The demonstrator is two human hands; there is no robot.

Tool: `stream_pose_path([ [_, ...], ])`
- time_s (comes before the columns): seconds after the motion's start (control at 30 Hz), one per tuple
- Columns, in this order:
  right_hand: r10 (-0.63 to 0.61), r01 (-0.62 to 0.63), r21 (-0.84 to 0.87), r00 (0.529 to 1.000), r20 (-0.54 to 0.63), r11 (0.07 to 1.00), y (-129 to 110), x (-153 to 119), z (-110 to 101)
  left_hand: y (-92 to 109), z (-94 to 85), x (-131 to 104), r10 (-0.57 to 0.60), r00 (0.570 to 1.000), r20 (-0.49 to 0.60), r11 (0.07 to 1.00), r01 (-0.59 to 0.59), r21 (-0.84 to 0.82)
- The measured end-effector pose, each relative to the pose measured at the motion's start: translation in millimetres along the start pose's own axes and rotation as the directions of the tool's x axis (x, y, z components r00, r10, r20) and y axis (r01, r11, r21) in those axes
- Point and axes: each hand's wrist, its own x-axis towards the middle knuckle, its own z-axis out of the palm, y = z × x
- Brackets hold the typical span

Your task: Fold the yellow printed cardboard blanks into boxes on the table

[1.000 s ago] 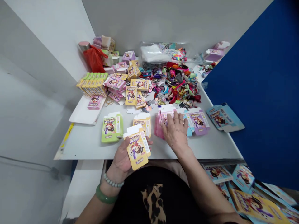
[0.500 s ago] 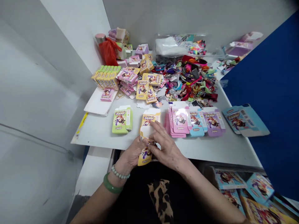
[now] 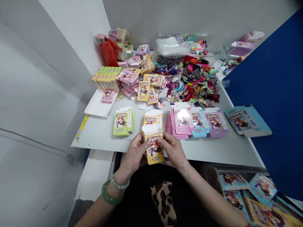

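Note:
Both hands hold one small yellow cartoon-printed box at the table's near edge, its top flap up. My left hand grips its left side and my right hand its right side. Just beyond lie flat box blanks in small stacks: yellow, green, pink, blue and purple. A green bangle and a bead bracelet sit on my left wrist.
A heap of colourful hair ties lies mid-table behind the stacks. Filled boxes stand in a row at the back left by a red bag. A blue partition closes the right side. More blanks lie below the table's right.
My right hand left the pink stack and joined the left on the yellow box. The box went from flat in my left hand to held upright between both hands.

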Motion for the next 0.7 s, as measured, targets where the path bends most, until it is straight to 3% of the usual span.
stream_pose_path([
  [0.13, 0.001, 0.005, 0.135, 0.999, -0.045, 0.991, 9.1, -1.9, 1.5, -7.3, -2.5, -4.3, 0.105, 0.977, -0.183, 0.994, -0.107, 0.002],
  [0.2, -0.004, 0.008, 0.144, 1.000, -0.030, 0.990, 10.5, -2.1, 0.1, -11.4, -5.4, -7.1, 0.167, 0.963, -0.212, 0.986, -0.161, 0.046],
  [0.27, 0.023, -0.027, 0.157, 0.999, 0.029, 0.987, 9.3, -0.9, -3.7, -13.2, -9.4, -9.0, 0.165, 0.970, -0.177, 0.985, -0.155, 0.072],
  [0.37, 0.085, -0.106, 0.153, 0.987, 0.139, 0.983, 5.0, 0.8, -12.1, -11.3, -16.8, -9.3, 0.036, 0.997, -0.062, 0.998, -0.033, 0.050],
  [0.5, 0.138, -0.149, 0.047, 0.973, 0.186, 0.988, 0.4, -2.3, -20.5, -7.9, -25.5, -8.9, -0.124, 0.987, 0.104, 0.985, 0.109, 0.136],
  [0.7, 0.166, -0.195, 0.129, 0.964, 0.206, 0.972, 1.7, -7.5, -20.3, -10.4, -30.3, -12.1, -0.177, 0.966, 0.187, 0.942, 0.111, 0.317],
])
